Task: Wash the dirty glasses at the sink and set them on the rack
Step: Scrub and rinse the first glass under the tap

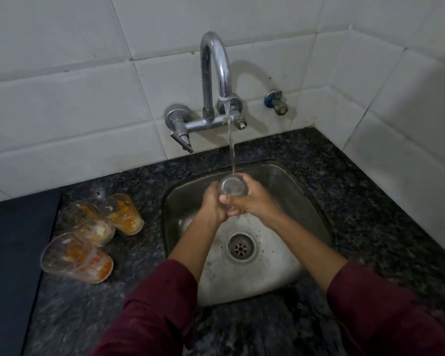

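Note:
A clear glass (232, 185) is held over the steel sink (293, 191), right under the stream of water falling from the chrome tap (214, 60). My left hand (212, 201) wraps its left side and my right hand (252, 199) grips its right side, fingers meeting below it. On the counter left of the sink are several dirty glasses smeared with orange residue: one upright (125, 214), one lying on its side at the front (77, 258), and others (88, 222) between them.
The dark speckled granite counter (357, 201) surrounds the sink and meets white wall tiles at the back and right. A small blue-capped valve (276, 101) sticks out of the wall. A dark flat surface (8, 253) lies at the far left. The sink drain (241, 247) is open.

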A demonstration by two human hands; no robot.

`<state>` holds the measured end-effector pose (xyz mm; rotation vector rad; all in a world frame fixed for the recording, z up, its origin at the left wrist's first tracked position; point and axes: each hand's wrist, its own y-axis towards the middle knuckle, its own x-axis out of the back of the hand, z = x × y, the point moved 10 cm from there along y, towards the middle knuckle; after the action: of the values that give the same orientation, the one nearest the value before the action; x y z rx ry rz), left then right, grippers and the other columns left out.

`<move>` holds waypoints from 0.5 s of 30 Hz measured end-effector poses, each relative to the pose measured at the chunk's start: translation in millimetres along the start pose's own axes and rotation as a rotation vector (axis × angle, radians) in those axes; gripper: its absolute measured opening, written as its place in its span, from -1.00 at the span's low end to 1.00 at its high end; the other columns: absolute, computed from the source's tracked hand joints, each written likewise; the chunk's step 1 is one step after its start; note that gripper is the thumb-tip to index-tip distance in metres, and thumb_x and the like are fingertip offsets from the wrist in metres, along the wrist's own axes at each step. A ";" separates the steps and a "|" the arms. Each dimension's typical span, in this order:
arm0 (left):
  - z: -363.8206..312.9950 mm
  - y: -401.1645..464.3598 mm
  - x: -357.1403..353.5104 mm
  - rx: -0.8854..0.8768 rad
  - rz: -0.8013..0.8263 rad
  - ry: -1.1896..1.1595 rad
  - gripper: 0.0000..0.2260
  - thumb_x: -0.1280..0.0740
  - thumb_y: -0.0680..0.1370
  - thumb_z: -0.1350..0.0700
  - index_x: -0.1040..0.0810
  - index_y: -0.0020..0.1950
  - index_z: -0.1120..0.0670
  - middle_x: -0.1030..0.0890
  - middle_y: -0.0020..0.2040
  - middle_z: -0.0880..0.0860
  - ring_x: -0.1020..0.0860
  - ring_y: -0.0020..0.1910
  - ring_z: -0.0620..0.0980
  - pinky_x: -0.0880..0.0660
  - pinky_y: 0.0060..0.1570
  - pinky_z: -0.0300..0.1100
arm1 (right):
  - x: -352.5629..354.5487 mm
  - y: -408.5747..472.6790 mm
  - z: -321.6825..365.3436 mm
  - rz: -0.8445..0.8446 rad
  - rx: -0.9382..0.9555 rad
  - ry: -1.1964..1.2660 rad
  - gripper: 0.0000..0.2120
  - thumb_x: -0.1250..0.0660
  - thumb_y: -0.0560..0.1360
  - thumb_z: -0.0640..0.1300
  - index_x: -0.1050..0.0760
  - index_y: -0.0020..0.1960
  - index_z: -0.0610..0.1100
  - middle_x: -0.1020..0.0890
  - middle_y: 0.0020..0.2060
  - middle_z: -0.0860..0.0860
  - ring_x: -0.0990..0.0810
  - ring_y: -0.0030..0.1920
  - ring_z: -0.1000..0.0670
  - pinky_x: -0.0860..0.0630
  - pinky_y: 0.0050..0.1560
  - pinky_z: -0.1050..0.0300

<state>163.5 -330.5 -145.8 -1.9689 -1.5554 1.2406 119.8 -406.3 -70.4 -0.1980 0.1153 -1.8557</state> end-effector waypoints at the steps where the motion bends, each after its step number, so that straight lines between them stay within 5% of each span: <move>1: 3.8 -1.9 -11.9 0.041 0.097 -0.004 -0.51 -0.06 0.61 -0.05 -0.62 -0.23 0.22 -0.63 -0.34 0.16 -0.59 -0.34 0.08 -0.51 -0.30 -0.15 | 6.2 2.5 3.7 -0.065 0.032 -0.140 -0.51 -0.57 0.26 -0.14 -0.49 0.14 -0.03 -0.66 -0.04 -0.03 -0.66 -0.11 0.05 -0.62 -0.12 0.20; 3: 6.5 -4.5 -24.3 0.086 0.215 0.008 -0.43 -0.06 0.59 -0.09 -0.63 -0.39 0.19 -0.61 -0.40 0.12 -0.55 -0.42 0.03 -0.37 -0.34 -0.19 | 14.3 6.1 8.7 -0.146 0.074 -0.319 -0.50 -0.59 0.24 -0.04 -0.52 0.14 0.01 -0.63 -0.19 0.12 -0.59 -0.25 0.29 -0.46 -0.27 0.51; 5: 6.8 -5.2 -28.8 0.101 0.272 0.009 -0.48 -0.09 0.58 -0.12 -0.62 -0.34 0.18 -0.61 -0.37 0.13 -0.56 -0.46 0.04 -0.37 -0.36 -0.21 | 17.4 8.0 11.4 -0.166 0.120 -0.403 -0.52 -0.54 0.30 -0.01 -0.53 0.19 0.00 -0.62 -0.24 0.11 -0.52 -0.35 0.35 -0.37 -0.38 0.60; 8: 11.3 -5.1 -33.0 0.115 0.337 -0.009 -0.53 -0.14 0.57 -0.12 -0.61 -0.28 0.19 -0.61 -0.32 0.17 -0.56 -0.45 0.08 -0.48 -0.42 -0.24 | 21.7 3.2 18.2 -0.179 0.212 -0.509 -0.65 -0.37 0.48 -0.01 -0.53 0.24 -0.06 -0.70 -0.24 -0.07 -0.59 -0.41 0.16 -0.47 -0.36 0.50; 12: 21.3 -6.7 -44.1 0.064 0.458 0.065 -0.62 -0.20 0.51 -0.07 -0.61 -0.25 0.19 -0.56 -0.32 0.20 -0.50 -0.42 0.12 -0.43 -0.36 -0.14 | 30.3 -9.9 20.8 -0.192 0.271 -0.573 -0.69 -0.14 0.60 0.01 -0.56 0.22 -0.05 -0.67 -0.38 -0.14 -0.60 -0.43 0.03 -0.63 -0.24 0.06; 15: 21.8 -5.5 -42.6 -0.004 0.450 0.120 -0.75 -0.30 0.46 0.05 -0.57 -0.02 0.21 -0.57 -0.15 0.23 -0.54 -0.26 0.14 -0.44 -0.19 -0.05 | 44.2 -15.0 10.7 -0.197 0.228 -0.546 -0.72 -0.16 0.59 0.03 -0.58 0.17 0.00 -0.64 -0.48 -0.10 -0.63 -0.47 0.02 -0.62 -0.29 0.10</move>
<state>142.1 -372.5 -136.2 -2.4326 -1.0909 1.2436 95.4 -444.0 -53.8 -0.5621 -0.5057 -1.9260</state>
